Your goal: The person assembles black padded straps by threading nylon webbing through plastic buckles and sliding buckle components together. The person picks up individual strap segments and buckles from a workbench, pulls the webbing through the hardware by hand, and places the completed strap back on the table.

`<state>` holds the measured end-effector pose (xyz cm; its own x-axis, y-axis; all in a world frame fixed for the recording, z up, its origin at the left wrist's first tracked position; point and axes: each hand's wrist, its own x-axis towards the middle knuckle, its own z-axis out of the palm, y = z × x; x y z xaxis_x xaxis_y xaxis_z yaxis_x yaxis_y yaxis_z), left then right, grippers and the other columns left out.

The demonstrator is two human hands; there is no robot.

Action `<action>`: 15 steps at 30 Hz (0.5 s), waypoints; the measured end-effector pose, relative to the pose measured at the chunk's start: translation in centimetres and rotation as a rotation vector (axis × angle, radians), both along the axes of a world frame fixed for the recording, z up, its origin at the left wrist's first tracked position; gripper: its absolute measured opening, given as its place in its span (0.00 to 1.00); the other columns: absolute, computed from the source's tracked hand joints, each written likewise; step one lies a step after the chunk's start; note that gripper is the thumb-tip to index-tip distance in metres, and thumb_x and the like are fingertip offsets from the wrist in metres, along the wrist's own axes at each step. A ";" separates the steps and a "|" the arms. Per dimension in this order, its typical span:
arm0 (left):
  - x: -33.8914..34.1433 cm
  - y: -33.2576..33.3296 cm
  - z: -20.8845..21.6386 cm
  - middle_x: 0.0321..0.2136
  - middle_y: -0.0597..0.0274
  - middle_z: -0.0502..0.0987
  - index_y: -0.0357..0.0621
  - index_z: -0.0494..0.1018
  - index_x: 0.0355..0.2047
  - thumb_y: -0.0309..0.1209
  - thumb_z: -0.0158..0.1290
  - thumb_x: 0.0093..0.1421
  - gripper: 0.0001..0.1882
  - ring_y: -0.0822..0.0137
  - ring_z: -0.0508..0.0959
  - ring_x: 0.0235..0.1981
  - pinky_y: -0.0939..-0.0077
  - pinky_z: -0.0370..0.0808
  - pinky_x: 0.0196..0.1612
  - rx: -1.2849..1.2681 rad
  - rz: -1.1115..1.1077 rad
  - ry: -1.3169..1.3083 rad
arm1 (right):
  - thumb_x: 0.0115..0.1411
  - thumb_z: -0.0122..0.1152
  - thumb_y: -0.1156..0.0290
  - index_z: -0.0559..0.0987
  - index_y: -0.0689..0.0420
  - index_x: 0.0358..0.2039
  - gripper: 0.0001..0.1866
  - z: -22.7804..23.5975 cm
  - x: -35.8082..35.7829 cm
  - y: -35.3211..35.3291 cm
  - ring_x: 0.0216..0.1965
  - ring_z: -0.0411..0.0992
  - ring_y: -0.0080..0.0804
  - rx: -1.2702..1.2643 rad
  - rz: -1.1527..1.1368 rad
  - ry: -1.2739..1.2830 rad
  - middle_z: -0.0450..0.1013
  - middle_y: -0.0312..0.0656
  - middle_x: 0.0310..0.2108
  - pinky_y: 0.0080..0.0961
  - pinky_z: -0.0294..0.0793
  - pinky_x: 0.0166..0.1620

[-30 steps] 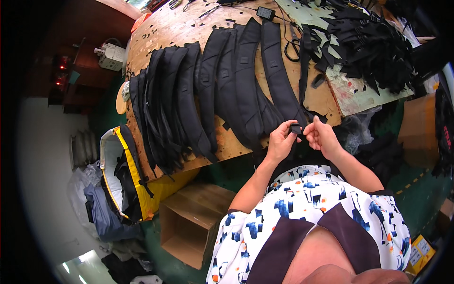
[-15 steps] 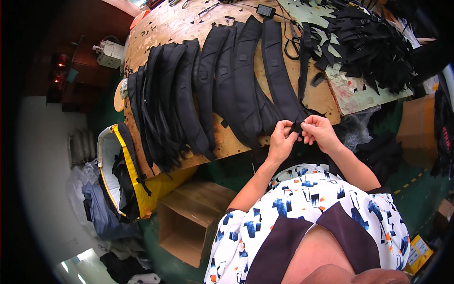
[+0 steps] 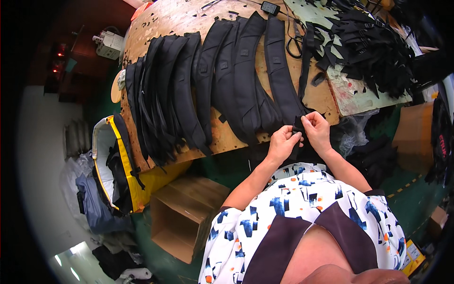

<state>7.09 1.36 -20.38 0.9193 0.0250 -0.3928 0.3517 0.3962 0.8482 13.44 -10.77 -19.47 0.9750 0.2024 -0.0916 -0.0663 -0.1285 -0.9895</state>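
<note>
At the table's near edge, my left hand [image 3: 283,144] and my right hand [image 3: 318,132] pinch a small black strip [image 3: 298,125] between thumbs and fingers. Whether it is webbing or fabric I cannot tell. It lies by the lower end of a curved black padded shoulder strap [image 3: 278,71], the rightmost of a row. Several similar straps [image 3: 227,80] lie side by side to the left, more tightly overlapped at the far left [image 3: 163,90]. My fingers partly hide the strip.
On the wooden table [image 3: 326,100] lie scissors [image 3: 295,46] and a black adapter [image 3: 270,7] with a cord. A heap of black straps [image 3: 369,47] covers the right side. Below stand a yellow insulated bag [image 3: 135,189], an open carton [image 3: 182,217] and another carton [image 3: 414,137].
My right hand has moved slightly up and left, and more of the black strip shows upright between my fingers. The whole view has shifted a little.
</note>
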 end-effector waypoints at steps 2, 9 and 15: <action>0.0 -0.1 0.2 0.29 0.61 0.76 0.31 0.67 0.43 0.24 0.50 0.59 0.12 0.77 0.76 0.28 0.83 0.76 0.33 -0.052 -0.006 0.021 | 0.58 0.57 0.74 0.72 0.60 0.25 0.06 -0.6 -0.2 -0.2 0.18 0.59 0.09 -0.016 -0.002 -0.039 0.65 0.27 0.18 0.10 0.56 0.20; 0.0 -0.1 0.7 0.28 0.63 0.76 0.31 0.66 0.45 0.24 0.50 0.59 0.15 0.78 0.74 0.27 0.83 0.76 0.30 -0.111 0.040 -0.042 | 0.57 0.58 0.77 0.74 0.62 0.26 0.04 0.3 -1.1 -1.0 0.20 0.65 0.10 -0.026 0.123 -0.135 0.68 0.29 0.20 0.10 0.61 0.22; 0.0 0.3 0.1 0.30 0.63 0.76 0.35 0.66 0.46 0.24 0.50 0.60 0.14 0.77 0.76 0.28 0.84 0.76 0.32 -0.073 0.028 -0.082 | 0.54 0.59 0.78 0.75 0.64 0.27 0.03 0.5 -0.8 -1.1 0.19 0.66 0.18 -0.162 0.144 -0.238 0.69 0.38 0.20 0.16 0.64 0.22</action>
<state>7.13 1.67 -20.27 0.9478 0.0251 -0.3180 0.2702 0.4667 0.8421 12.59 -11.84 -18.94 0.9355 0.3410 0.0929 0.1944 -0.2768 -0.9411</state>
